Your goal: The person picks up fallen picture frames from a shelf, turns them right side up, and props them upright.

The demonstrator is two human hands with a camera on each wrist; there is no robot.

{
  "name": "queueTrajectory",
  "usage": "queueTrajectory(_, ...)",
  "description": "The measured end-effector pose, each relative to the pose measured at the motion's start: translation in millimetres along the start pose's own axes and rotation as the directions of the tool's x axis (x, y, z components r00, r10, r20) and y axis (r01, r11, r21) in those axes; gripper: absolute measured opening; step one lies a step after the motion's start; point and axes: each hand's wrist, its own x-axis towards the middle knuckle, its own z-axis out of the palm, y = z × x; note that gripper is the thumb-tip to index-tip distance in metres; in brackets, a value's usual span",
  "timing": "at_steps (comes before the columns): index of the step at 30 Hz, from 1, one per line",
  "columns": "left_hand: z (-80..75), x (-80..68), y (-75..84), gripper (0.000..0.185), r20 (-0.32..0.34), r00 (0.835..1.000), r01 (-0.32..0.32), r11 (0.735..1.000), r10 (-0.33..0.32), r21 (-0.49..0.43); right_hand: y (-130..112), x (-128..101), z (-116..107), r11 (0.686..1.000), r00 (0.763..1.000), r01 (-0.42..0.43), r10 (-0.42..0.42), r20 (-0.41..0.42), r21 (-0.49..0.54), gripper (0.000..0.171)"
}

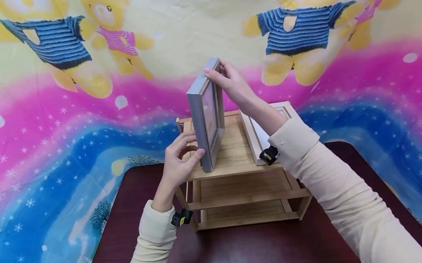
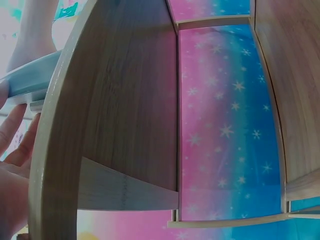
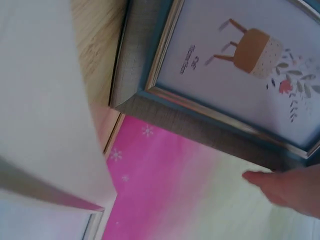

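Observation:
A grey picture frame (image 1: 198, 124) stands on edge, tilted slightly, over the left part of the wooden rack's top shelf (image 1: 233, 160). My right hand (image 1: 235, 85) grips its far upper corner, thumb on the top edge. Lower down, my left hand (image 1: 179, 158) holds the near bottom corner between thumb and fingers. In the right wrist view the frame's front (image 3: 200, 125) shows a deer-like figure with leaves and a red flower. To the right, a white picture frame (image 1: 249, 134) lies flat on the same shelf, partly hidden by my right forearm.
The rack has two lower shelves (image 1: 243, 186) with wooden rails and stands on a dark red-brown table (image 1: 254, 251). Behind and around the table hangs a printed cloth (image 1: 191, 22) with bears and snowflakes. Each wrist wears a small black camera mount (image 1: 182, 217).

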Motion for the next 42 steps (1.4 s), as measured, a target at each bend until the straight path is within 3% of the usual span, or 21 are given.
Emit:
queueTrajectory(3,0.7,0.0,-1.0,0.024,-0.005,1.0,-0.016,1.0,0.016,0.0,-2.0,-4.5,1.7,0.993,0.993,0.059,-0.068,-0.093,-0.102,0.06)
queueTrajectory(7,1.0,-0.6,-2.5,0.025,-0.01,1.0,-0.028,1.0,0.028,-0.006,-5.3,-9.0,3.2,0.968,0.969,0.164,-0.194,-0.153,-0.192,0.043)
queueTrajectory(11,1.3,-1.1,-1.8,0.025,-0.015,1.0,-0.025,1.0,0.025,-0.005,-8.9,-14.3,1.6,0.945,0.963,0.206,-0.242,-0.119,-0.255,0.035)
queueTrajectory(15,1.4,-1.4,-1.5,0.025,-0.014,1.0,-0.02,1.0,0.02,0.001,-12.9,-23.6,-3.0,0.914,0.977,0.201,-0.211,0.01,-0.352,0.052)
queueTrajectory(19,1.2,-1.8,-2.0,0.025,-0.009,1.0,-0.021,1.0,0.021,0.009,-16.2,-33.3,-6.8,0.844,0.972,0.225,-0.163,0.167,-0.487,0.084)
queueTrajectory(22,1.5,-1.9,-1.9,0.027,-0.004,1.0,-0.028,1.0,0.028,0.007,-18.3,-37.3,-7.5,0.777,0.958,0.272,-0.164,0.235,-0.568,0.1)
queueTrajectory(30,1.8,-1.8,-1.4,0.026,-0.002,1.0,-0.03,0.999,0.03,0.02,-17.5,-40.0,-4.0,0.624,0.918,0.395,-0.233,0.321,-0.674,0.114)
queueTrajectory(32,2.0,-2.0,-1.0,0.026,-0.005,0.999,-0.032,0.999,0.032,0.026,-17.8,-40.1,-3.4,0.612,0.915,0.401,-0.239,0.324,-0.682,0.114)
queueTrajectory(36,3.9,-2.2,1.4,0.028,-0.014,0.999,-0.049,0.998,0.05,0.044,-19.3,-38.6,-5.2,0.623,0.913,0.406,-0.241,0.33,-0.669,0.11)
queueTrajectory(42,12.1,-4.3,1.8,0.026,-0.048,0.994,-0.09,0.989,0.096,0.12,-21.3,-33.7,-10.8,0.62,0.875,0.481,-0.294,0.385,-0.62,0.101)
